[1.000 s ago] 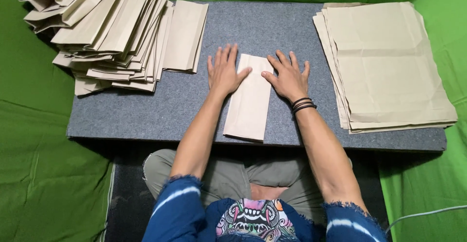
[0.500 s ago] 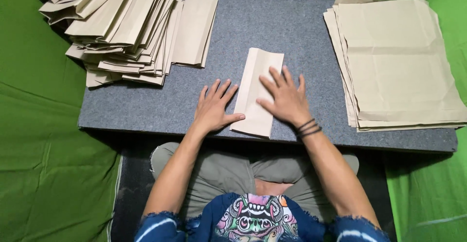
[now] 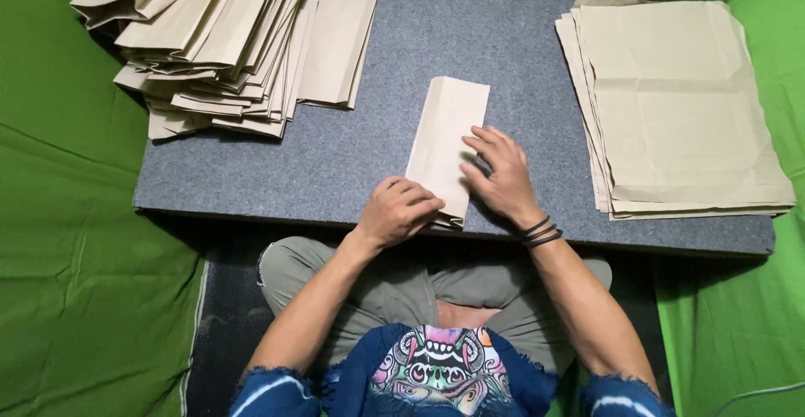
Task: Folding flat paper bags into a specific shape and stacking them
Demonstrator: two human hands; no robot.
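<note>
Surface: grey felt-like board (image 3: pixel 352 161) running across the middle of the frame, front edge just above the person's crossed legs. Green cloth (image 3: pixel 75 283) covers everything around it, left, right and along the top edge. Dark mat under the legs at lower centre.

On the board: fanned pile of folded tan paper pieces (image 3: pixel 218 48) at upper left, spilling past the board's top-left corner. Stack of flat unfolded tan sheets (image 3: pixel 679 106) at upper right, edges roughly squared, creases visible. One folded paper strip (image 3: pixel 444 136) at centre, long axis running up-frame, near end at the board's front edge.

Left hand (image 3: pixel 398 211): fingers curled, closed on the strip's near-left corner at lower centre. Right hand (image 3: pixel 499 174): open, fingers spread and flat, pressing on the strip's right edge just beside the left hand. Dark bands on the right wrist.

Versus half a second ago: left hand was flat and open on the board left of the strip; now it is curled on the strip's lower corner. Right hand was on top of the strip, now shifted to its right edge. Strip, pile and stack otherwise as they were; the view has moved slightly.
</note>
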